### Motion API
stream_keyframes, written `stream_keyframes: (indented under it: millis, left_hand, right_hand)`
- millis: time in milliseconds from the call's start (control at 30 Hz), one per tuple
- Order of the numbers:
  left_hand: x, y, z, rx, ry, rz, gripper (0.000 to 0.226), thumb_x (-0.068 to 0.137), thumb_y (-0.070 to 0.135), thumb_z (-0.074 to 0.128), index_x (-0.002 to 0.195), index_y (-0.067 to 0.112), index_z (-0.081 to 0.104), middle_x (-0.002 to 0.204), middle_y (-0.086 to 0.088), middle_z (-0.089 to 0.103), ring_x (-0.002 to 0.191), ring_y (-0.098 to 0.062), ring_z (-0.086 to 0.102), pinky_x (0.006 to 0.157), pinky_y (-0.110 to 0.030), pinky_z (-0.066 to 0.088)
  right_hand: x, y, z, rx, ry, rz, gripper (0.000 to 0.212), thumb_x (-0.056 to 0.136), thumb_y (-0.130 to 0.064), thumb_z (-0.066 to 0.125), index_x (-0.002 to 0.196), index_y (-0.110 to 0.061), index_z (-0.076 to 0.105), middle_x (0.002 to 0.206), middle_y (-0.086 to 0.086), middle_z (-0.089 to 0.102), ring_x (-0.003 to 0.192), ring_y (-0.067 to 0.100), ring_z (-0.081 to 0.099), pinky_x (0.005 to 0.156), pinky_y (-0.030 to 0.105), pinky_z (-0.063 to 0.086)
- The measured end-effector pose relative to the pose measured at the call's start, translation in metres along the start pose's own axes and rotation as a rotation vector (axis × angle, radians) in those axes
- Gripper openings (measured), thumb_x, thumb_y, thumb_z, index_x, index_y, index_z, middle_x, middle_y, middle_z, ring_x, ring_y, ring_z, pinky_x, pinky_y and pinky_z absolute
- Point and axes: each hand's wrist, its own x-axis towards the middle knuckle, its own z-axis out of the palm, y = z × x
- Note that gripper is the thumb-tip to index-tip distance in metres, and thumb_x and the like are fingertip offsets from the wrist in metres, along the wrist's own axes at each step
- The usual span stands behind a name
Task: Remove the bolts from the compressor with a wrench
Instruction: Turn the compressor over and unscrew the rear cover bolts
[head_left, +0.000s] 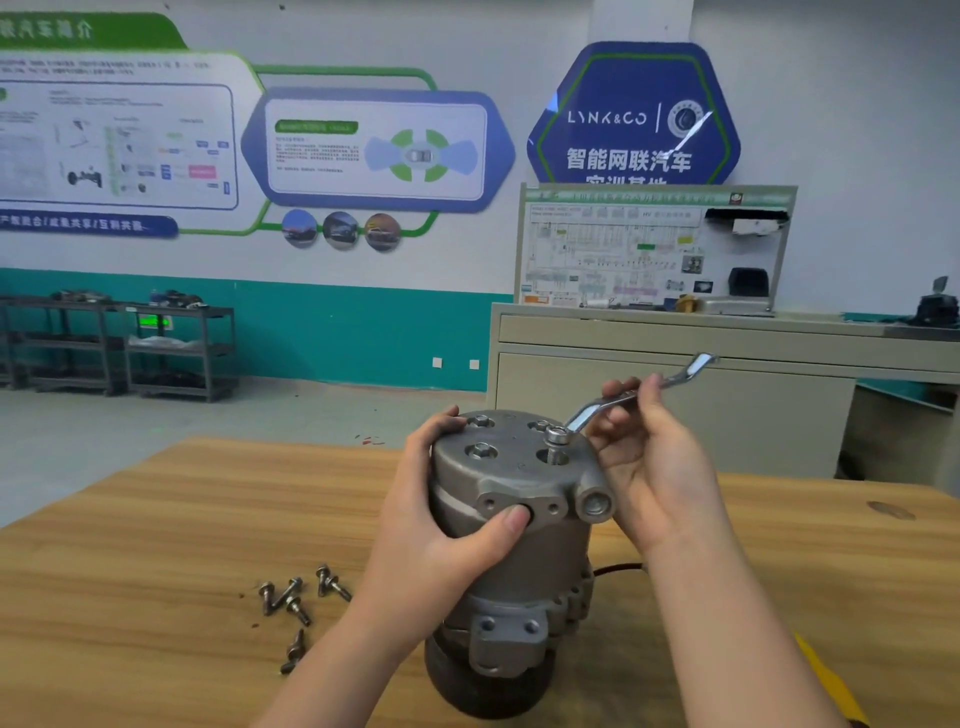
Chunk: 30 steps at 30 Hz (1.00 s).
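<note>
- Compressor (511, 545): a grey metal cylinder standing on end near the middle of the wooden bench (156, 530), its flat end plate facing up.
- Raised bolt (557, 439): on the right side of the end plate, lifted well out of its hole, with the wrench's ring end seated over its head.
- Seated bolts (482, 451): two more sit flush in the left part of the plate, one behind the other.
- Wrench (631, 397): a bright offset ring spanner, running from the raised bolt up and to the right, its far end free in the air.
- Right hand (649, 462): fingers curled around the middle of the wrench shaft, thumb on top, palm just beside the compressor's right flank.
- Left hand (447, 525): wrapped around the compressor's left side, fingers curled over the edge of the plate, thumb pressed across the front against a flange port.
- Loose bolts (298, 597): several lie scattered on the bench to the left of the compressor, near the left forearm.
- Cabinet (675, 395): a beige unit stands behind the bench, carrying a wiring-diagram board (649, 244).
</note>
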Motion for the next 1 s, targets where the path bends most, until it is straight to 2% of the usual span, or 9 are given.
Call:
stream_keyframes:
  millis: [100,200,333,400,467,600,800,900,1000]
  left_hand:
    - [0.0,0.0,-0.001,-0.001,-0.009,-0.008,0.071,0.054,0.054,0.078,0.118,0.057,0.047,0.116,0.035,0.054,0.11,0.002,0.059,0.084,-0.02,0.054]
    - [0.0,0.0,-0.002,0.004,-0.007,-0.006,0.072,0.054,0.055,0.078,0.118,0.057,0.046,0.116,0.035,0.054,0.11,0.003,0.058,0.084,-0.019,0.054]
    - [-0.001,0.001,-0.002,-0.005,-0.003,-0.005,0.071,0.054,0.055,0.077,0.118,0.057,0.046,0.119,0.036,0.052,0.112,0.005,0.057,0.086,-0.017,0.052]
    - [-0.001,0.001,-0.002,-0.007,-0.001,-0.006,0.07,0.054,0.054,0.076,0.117,0.058,0.046,0.117,0.037,0.053,0.111,0.005,0.057,0.084,-0.015,0.051]
    - [-0.001,0.001,-0.002,-0.004,-0.001,0.0,0.07,0.054,0.054,0.076,0.117,0.057,0.046,0.115,0.038,0.053,0.109,0.006,0.057,0.081,-0.012,0.05]
    - [-0.001,0.001,0.0,-0.007,-0.002,-0.005,0.071,0.054,0.054,0.077,0.117,0.059,0.045,0.114,0.037,0.053,0.109,0.005,0.058,0.081,-0.014,0.052]
    - [-0.001,0.001,0.001,-0.004,-0.006,0.0,0.071,0.055,0.055,0.077,0.119,0.057,0.045,0.115,0.038,0.052,0.109,0.005,0.058,0.081,-0.015,0.052]
    - [-0.001,-0.001,0.0,0.018,-0.003,0.0,0.073,0.055,0.056,0.076,0.121,0.056,0.044,0.119,0.036,0.052,0.113,0.002,0.057,0.086,-0.023,0.054]
    - [0.0,-0.001,0.0,0.026,-0.001,0.012,0.072,0.055,0.057,0.076,0.119,0.056,0.043,0.119,0.039,0.05,0.114,0.005,0.055,0.088,-0.02,0.052]
  right_hand:
    - [-0.005,0.003,0.0,0.176,0.009,-0.026,0.02,0.097,-0.022,0.049,0.083,-0.008,0.053,0.06,0.004,0.062,0.042,0.004,0.051,0.044,0.015,0.046]
    - [-0.015,-0.002,0.005,0.169,0.019,-0.138,0.019,0.097,-0.02,0.048,0.083,-0.009,0.053,0.062,0.003,0.062,0.045,0.005,0.053,0.047,0.016,0.047]
    - [-0.029,-0.015,0.008,-0.189,-0.054,-0.55,0.018,0.102,-0.017,0.038,0.092,-0.01,0.051,0.074,-0.002,0.069,0.063,0.009,0.064,0.065,0.021,0.054]
    - [-0.036,-0.013,0.008,-0.386,-0.049,-0.736,0.015,0.103,-0.017,0.037,0.092,-0.015,0.047,0.074,-0.005,0.069,0.06,0.009,0.063,0.065,0.022,0.053]
    - [-0.042,-0.007,0.008,-0.498,-0.031,-0.83,0.013,0.101,-0.02,0.039,0.09,-0.019,0.046,0.074,-0.005,0.068,0.056,0.009,0.062,0.062,0.023,0.052]
    - [-0.049,0.001,0.008,-0.651,-0.059,-0.962,0.012,0.099,-0.027,0.048,0.088,-0.021,0.049,0.078,0.003,0.067,0.049,0.009,0.06,0.054,0.02,0.046]
    - [-0.055,0.003,0.011,-0.758,-0.204,-1.131,0.008,0.093,-0.034,0.057,0.086,-0.035,0.054,0.072,-0.017,0.065,0.051,0.008,0.059,0.058,0.019,0.047]
    - [-0.055,0.002,0.01,-0.76,-0.208,-1.098,0.011,0.089,-0.043,0.059,0.085,-0.034,0.056,0.07,-0.018,0.065,0.051,0.009,0.058,0.06,0.02,0.047]
    - [-0.056,0.002,0.01,-0.731,-0.2,-1.065,0.016,0.087,-0.041,0.061,0.085,-0.026,0.057,0.068,-0.014,0.066,0.051,0.009,0.06,0.062,0.02,0.048]
